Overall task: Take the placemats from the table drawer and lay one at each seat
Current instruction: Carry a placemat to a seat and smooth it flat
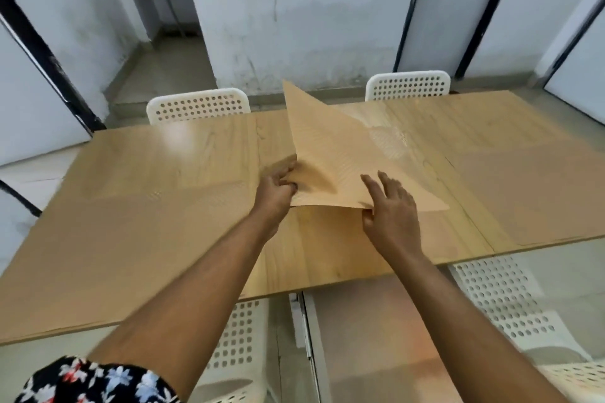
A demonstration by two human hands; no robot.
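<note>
Both grips, left hand [278,185] and right hand [391,211], pinch placemat [330,154] above bench [147,206]; limp sheet may fold on release.

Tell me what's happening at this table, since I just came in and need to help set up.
A person is holding a tan placemat over the wooden table with both hands. The left hand grips its near left corner, and the right hand pinches the near edge. The mat is tilted, its far corner raised, not yet laid flat. White perforated chairs stand at the far and near sides. No placemat clearly shows at any seat.
</note>
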